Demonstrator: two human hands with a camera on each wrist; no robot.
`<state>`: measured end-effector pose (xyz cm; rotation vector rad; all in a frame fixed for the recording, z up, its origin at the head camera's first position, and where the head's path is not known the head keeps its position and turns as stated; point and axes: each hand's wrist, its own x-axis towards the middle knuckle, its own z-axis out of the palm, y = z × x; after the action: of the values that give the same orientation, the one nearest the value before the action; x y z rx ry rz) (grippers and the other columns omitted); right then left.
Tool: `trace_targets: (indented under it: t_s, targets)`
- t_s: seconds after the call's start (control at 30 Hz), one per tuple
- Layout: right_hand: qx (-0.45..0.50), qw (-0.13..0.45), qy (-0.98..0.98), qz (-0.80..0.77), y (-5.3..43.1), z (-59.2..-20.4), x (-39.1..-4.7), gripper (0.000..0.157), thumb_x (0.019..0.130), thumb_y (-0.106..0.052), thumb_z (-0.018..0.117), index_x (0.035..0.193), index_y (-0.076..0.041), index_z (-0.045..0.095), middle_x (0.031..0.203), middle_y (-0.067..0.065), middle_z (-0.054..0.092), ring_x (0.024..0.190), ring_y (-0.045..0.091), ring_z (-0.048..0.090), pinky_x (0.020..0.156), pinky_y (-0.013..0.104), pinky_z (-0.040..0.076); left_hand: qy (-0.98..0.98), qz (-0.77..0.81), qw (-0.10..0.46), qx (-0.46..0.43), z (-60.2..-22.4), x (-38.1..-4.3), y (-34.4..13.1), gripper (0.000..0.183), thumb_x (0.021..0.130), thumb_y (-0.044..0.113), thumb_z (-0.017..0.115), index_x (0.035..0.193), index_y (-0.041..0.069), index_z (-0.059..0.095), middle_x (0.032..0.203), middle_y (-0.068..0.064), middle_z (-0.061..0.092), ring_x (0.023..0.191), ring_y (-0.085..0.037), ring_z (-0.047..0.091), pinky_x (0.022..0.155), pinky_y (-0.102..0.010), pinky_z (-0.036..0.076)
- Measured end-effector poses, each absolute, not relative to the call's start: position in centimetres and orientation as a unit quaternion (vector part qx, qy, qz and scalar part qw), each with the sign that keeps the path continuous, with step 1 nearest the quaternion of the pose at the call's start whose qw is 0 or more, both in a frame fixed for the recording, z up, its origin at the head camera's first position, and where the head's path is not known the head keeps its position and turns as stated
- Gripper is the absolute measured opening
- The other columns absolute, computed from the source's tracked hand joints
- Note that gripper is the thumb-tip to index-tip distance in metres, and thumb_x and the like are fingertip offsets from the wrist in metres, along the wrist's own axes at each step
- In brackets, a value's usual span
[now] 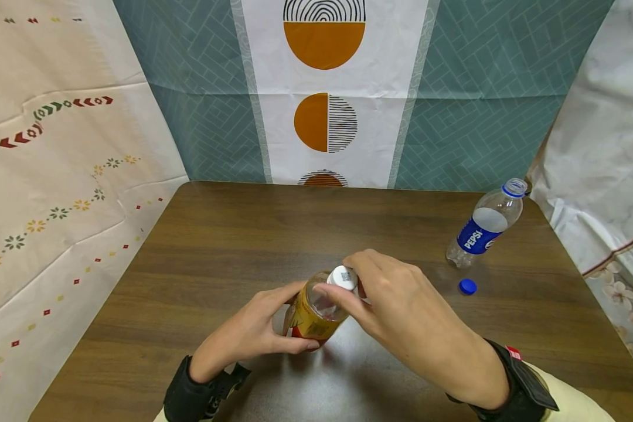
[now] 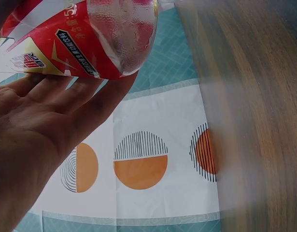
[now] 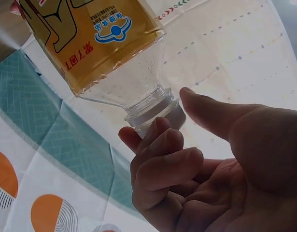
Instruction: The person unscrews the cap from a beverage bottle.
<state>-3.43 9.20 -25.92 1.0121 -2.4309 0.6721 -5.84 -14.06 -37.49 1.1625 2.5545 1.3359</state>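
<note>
My left hand (image 1: 253, 328) grips a clear plastic bottle (image 1: 316, 319) with a yellow and red label, its fingers and thumb round the lower body. The bottle leans a little to the right over the table. In the left wrist view, the red side of the label (image 2: 66, 43) shows above my palm. My right hand (image 1: 406, 305) is at the top of the bottle, fingers curled against the white cap (image 1: 343, 277). In the right wrist view the cap (image 3: 172, 118) sits on the neck, with the thumb tip (image 3: 189, 94) close beside it.
A Pepsi bottle (image 1: 477, 234) with a blue label and an uncapped mouth stands at the back right of the wooden table (image 1: 232, 234). Its blue cap (image 1: 468, 286) lies in front of it. Patterned cloths (image 1: 190, 117) hang behind and along both sides.
</note>
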Motion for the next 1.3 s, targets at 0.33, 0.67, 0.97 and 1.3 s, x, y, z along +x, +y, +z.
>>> trace_targets:
  t_s: [0.33,0.67,0.97,1.3]
  targets:
    - [0.375,0.215,-0.870,0.238,9.2,-26.0,-3.7,0.020,0.086,-0.023,0.068,0.086,-0.005,0.060,0.074,-0.003,0.055,0.059,0.004,0.049,0.044,0.020,0.048,0.814,0.437,0.011,0.383,-37.5,-5.9,-14.0,0.072,0.077,0.035,0.077,0.139,0.025,0.042,0.121,0.009,0.058,0.102,-0.009,0.057,0.083,-0.037,0.053]
    - [0.399,0.188,-0.864,0.245,9.7,-25.4,-4.1,0.017,0.088,-0.023,0.066,0.089,-0.008,0.059,0.078,-0.005,0.054,0.063,0.004,0.049,0.048,0.020,0.048,0.815,0.439,0.007,0.379,-34.9,-4.9,-13.3,0.070,0.072,0.017,0.081,0.134,0.011,0.048,0.115,0.003,0.061,0.098,-0.009,0.058,0.080,-0.038,0.054]
    - [0.411,0.158,-0.868,0.228,10.2,-24.9,-4.4,0.020,0.090,-0.026,0.064,0.102,-0.010,0.065,0.085,-0.005,0.049,0.069,0.005,0.045,0.052,0.022,0.046,0.812,0.446,0.020,0.376,-34.3,-4.8,-13.2,0.069,0.072,0.015,0.081,0.133,0.010,0.048,0.115,0.003,0.061,0.098,-0.009,0.058,0.080,-0.038,0.054]
    - [0.426,0.137,-0.867,0.221,10.6,-24.4,-4.3,0.024,0.089,-0.023,0.064,0.110,-0.012,0.067,0.083,-0.004,0.043,0.071,0.005,0.039,0.050,0.020,0.042,0.812,0.445,0.025,0.378,-34.3,-4.8,-13.2,0.067,0.073,0.015,0.081,0.132,0.010,0.049,0.113,0.003,0.061,0.097,-0.009,0.058,0.079,-0.038,0.054]
